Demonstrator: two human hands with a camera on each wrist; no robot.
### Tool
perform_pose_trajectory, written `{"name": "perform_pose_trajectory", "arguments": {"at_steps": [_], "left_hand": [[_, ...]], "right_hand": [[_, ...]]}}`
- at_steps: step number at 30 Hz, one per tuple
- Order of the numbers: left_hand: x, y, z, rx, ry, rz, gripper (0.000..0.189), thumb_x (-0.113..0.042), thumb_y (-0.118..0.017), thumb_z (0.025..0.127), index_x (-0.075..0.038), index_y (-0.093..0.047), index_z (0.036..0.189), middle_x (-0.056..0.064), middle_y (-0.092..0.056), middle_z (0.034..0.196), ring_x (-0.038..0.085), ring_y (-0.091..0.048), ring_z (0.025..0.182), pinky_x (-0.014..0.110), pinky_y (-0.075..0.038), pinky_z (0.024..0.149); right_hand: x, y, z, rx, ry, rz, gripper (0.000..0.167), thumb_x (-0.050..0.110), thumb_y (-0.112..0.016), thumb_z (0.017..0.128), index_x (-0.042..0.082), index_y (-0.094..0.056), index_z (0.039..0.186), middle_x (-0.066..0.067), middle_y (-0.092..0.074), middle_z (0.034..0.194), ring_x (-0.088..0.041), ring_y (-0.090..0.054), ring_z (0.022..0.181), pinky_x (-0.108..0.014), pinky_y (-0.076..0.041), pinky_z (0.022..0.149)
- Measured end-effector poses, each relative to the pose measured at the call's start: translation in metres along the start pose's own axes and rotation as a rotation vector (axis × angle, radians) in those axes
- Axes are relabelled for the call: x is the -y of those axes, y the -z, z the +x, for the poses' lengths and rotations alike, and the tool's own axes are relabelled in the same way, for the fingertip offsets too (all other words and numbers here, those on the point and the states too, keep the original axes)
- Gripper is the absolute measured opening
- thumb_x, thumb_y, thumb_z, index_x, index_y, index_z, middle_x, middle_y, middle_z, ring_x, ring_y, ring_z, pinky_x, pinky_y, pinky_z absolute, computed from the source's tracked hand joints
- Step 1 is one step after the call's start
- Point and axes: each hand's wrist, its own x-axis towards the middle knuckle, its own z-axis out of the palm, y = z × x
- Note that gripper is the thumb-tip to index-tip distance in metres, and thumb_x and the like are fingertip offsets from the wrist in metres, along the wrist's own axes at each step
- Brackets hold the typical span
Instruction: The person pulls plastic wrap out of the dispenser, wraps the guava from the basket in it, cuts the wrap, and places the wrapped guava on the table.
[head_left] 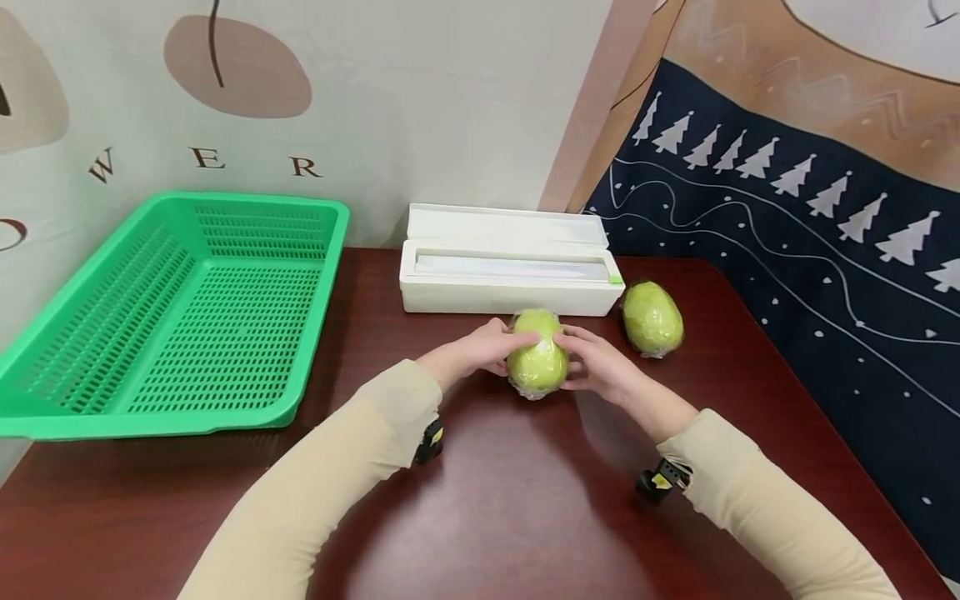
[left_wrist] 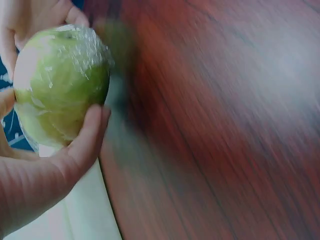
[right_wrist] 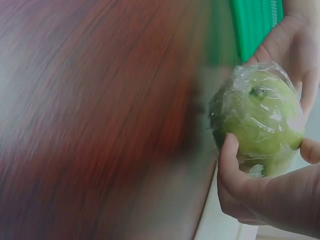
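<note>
A round green fruit (head_left: 538, 354) wrapped in clear cling film is held above the table between both hands. From its left side the left hand (head_left: 482, 346) grips it, thumb laid on the front. On the opposite side the right hand (head_left: 606, 367) holds it with thumb and curled fingers. Wrinkled film and shine show on the fruit (left_wrist: 62, 85) in the left wrist view; its dimpled stem end appears on the fruit (right_wrist: 262, 115) in the right wrist view. Another film-wrapped green fruit (head_left: 652, 318) lies on the table, right of the hands.
Behind the hands stands a white cling film dispenser (head_left: 510, 298) with its lid raised. A green plastic basket (head_left: 315, 333) occupies the left of the dark red table (head_left: 480, 517). Printed cloth (head_left: 465, 108) hangs along the back and right.
</note>
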Motion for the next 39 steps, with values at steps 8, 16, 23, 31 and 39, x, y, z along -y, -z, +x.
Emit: {"name": "perform_pose_trajectory", "arguments": {"at_steps": [8,16,23,31,39], "left_hand": [[-0.009,-0.026,0.006,-0.029,0.004,0.006,0.054,-0.035,-0.054,0.091,0.007,-0.050,0.124,0.019,-0.057,0.121,0.029,-0.061,0.104,0.036,-0.053,0.085],[-0.017,-0.053,0.018,-0.047,0.017,-0.099,0.050,-0.030,-0.052,0.092,0.008,-0.048,0.125,0.017,-0.057,0.116,0.027,-0.062,0.099,0.034,-0.054,0.084],[-0.021,-0.072,0.024,-0.093,0.005,-0.167,0.048,-0.024,-0.055,0.090,0.008,-0.045,0.125,0.018,-0.056,0.120,0.026,-0.063,0.098,0.033,-0.054,0.084],[-0.018,-0.072,0.023,-0.155,-0.046,-0.039,0.037,-0.027,-0.056,0.089,0.003,-0.051,0.108,0.003,-0.049,0.075,0.012,-0.048,0.061,0.020,-0.041,0.057],[-0.018,-0.045,0.010,-0.175,-0.117,0.249,0.055,-0.039,-0.047,0.095,0.000,-0.041,0.134,0.017,-0.052,0.132,0.025,-0.050,0.122,0.036,-0.042,0.101]], "right_hand": [[0.001,0.023,-0.008,-0.043,-0.026,-0.157,0.061,0.031,-0.042,0.098,0.011,-0.018,0.150,-0.024,-0.037,0.143,-0.029,-0.052,0.117,-0.044,-0.048,0.092],[0.006,0.039,-0.013,-0.095,-0.066,-0.308,0.065,0.032,-0.042,0.098,0.008,-0.013,0.150,-0.027,-0.022,0.150,-0.041,-0.033,0.133,-0.051,-0.042,0.100],[0.003,0.050,-0.016,-0.192,-0.033,-0.387,0.067,0.031,-0.048,0.096,0.000,-0.019,0.148,-0.028,-0.027,0.148,-0.040,-0.039,0.129,-0.047,-0.047,0.095],[0.001,0.052,-0.017,-0.320,0.066,-0.635,0.063,0.040,-0.056,0.090,-0.005,-0.042,0.133,-0.027,-0.050,0.130,-0.035,-0.055,0.110,-0.039,-0.054,0.081],[0.011,0.043,-0.033,-0.490,0.185,-1.016,0.068,0.056,-0.050,0.089,0.004,-0.047,0.133,-0.023,-0.052,0.131,-0.040,-0.049,0.117,-0.056,-0.045,0.084]]}}
